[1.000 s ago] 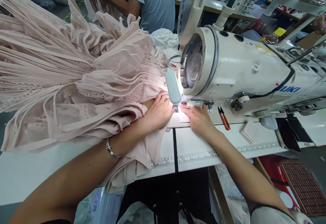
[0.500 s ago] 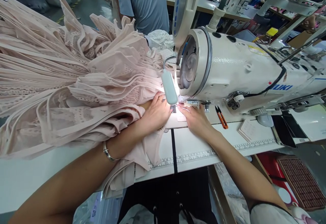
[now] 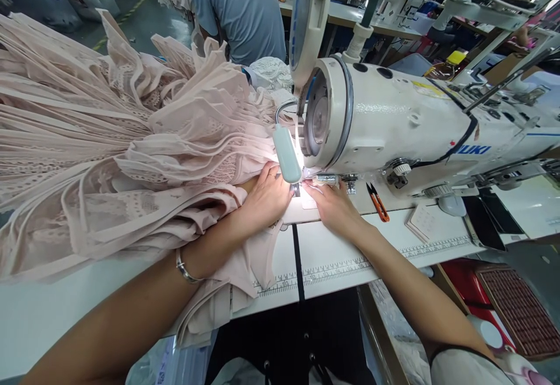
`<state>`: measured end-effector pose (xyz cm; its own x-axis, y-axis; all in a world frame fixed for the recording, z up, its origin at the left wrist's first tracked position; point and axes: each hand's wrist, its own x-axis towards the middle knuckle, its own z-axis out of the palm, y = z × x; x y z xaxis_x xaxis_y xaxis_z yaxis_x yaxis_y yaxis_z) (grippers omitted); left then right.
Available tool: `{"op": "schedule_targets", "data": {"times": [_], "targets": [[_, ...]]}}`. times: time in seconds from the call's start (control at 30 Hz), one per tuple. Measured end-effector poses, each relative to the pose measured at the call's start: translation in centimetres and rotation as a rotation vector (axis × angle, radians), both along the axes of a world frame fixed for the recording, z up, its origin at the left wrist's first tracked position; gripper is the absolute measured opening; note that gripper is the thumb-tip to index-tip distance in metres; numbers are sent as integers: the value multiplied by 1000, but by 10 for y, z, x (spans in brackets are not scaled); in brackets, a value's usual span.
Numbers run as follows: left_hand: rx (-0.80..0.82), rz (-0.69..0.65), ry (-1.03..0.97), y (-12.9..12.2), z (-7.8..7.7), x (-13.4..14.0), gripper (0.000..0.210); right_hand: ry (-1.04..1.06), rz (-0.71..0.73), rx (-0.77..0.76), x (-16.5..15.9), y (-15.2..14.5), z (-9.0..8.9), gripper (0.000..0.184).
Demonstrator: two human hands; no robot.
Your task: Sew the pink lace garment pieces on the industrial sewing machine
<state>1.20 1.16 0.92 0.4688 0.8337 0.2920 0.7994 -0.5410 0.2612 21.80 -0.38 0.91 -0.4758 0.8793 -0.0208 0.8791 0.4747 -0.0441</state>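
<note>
At the needle of the white sewing machine (image 3: pixel 389 111), both hands lie low on the bed. My left hand (image 3: pixel 268 195) is closed over pale pink lace-trimmed fabric (image 3: pixel 262 251), its fingertips partly behind the light-green lamp (image 3: pixel 287 154). My right hand (image 3: pixel 335 201) has its fingers pressed together just right of the presser foot (image 3: pixel 296 189). What these fingers pinch is too small and glare-washed to make out. A large heap of pale pink garments (image 3: pixel 175 122) spreads left of the machine, and some layers hang over the table's front edge.
Orange-handled thread snips (image 3: pixel 377 203) lie right of my right hand. Beyond them are a small stack of cards (image 3: pixel 423 223) and a dark phone-like slab (image 3: pixel 483 221). A ruler strip (image 3: pixel 336 269) runs along the table front. A person in a blue shirt (image 3: pixel 238 11) stands behind.
The view has shifted slightly, so the machine and snips sit a little further left. Both hands keep nearly the same place beside the needle, and the fabric shows little visible movement.
</note>
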Motion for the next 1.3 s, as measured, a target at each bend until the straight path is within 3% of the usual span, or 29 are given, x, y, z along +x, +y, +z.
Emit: {"op": "schedule_targets", "data": {"times": [0.33, 0.57, 0.63, 0.73, 0.8, 0.87, 0.9, 0.97, 1.03, 1.1, 1.23, 1.3], "targets": [[42, 50, 74, -3, 3, 0, 19, -46, -27, 80, -6, -3, 1, 60], [35, 306, 243, 2, 12, 1, 19, -120, -69, 19, -12, 1, 8, 50], [16, 276, 342, -4, 23, 3, 27, -125, -108, 51, -10, 2, 8, 47], [10, 73, 431, -35, 46, -1, 31, -69, -116, 188, -11, -5, 9, 41], [20, -98, 439, -65, 61, -13, 33, 35, 111, 224, -16, -19, 12, 38], [0, -251, 427, -91, 68, -31, 30, 160, 496, 187, -22, -39, 14, 33], [-35, -311, 406, -100, 69, -41, 27, 198, 655, 164, -25, -49, 14, 30], [-150, -439, 337, -108, 63, -57, 25, 253, 830, 157, -28, -66, 14, 26], [-230, -556, 227, -103, 51, -64, 39, 276, 758, 208, -23, -75, 14, 24], [-203, -578, 187, -94, 38, -62, 54, 264, 566, 266, -6, -76, 15, 22], [17, -309, 367, -83, 25, -38, 49, 141, 88, 412, 69, -72, 24, 22], [87, -279, 476, -80, 27, -22, 40, 46, -185, 479, 117, -73, 30, 27]]}}
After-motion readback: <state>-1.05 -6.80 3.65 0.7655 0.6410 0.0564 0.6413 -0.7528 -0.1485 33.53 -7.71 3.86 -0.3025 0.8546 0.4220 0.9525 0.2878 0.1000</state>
